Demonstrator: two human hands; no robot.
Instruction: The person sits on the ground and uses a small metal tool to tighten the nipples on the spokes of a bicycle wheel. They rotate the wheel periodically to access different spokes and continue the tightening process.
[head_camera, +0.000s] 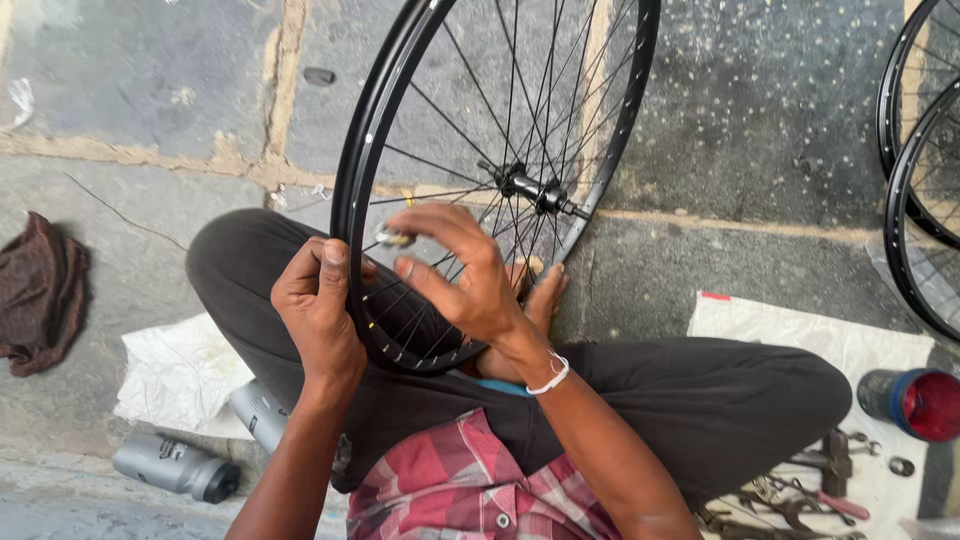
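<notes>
here, left hand (318, 305) in closed grip round the black wheel rim (352, 190), right hand (462, 268) pinching a small metal tool (393, 238) at the spokes (470, 140)

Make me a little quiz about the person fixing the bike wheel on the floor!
1. True or false: the left hand grips the black rim of the bicycle wheel.
2. What does the right hand pinch at its fingertips? A) a small metal tool B) a red rag C) a grey bottle
3. What lies on the stone floor at the far left of the picture?

Key
1. True. The thumb is hooked over the rim.
2. A. The small metal tool sits among the spokes; exactly what kind is too small to tell.
3. A crumpled brown cloth.
</notes>
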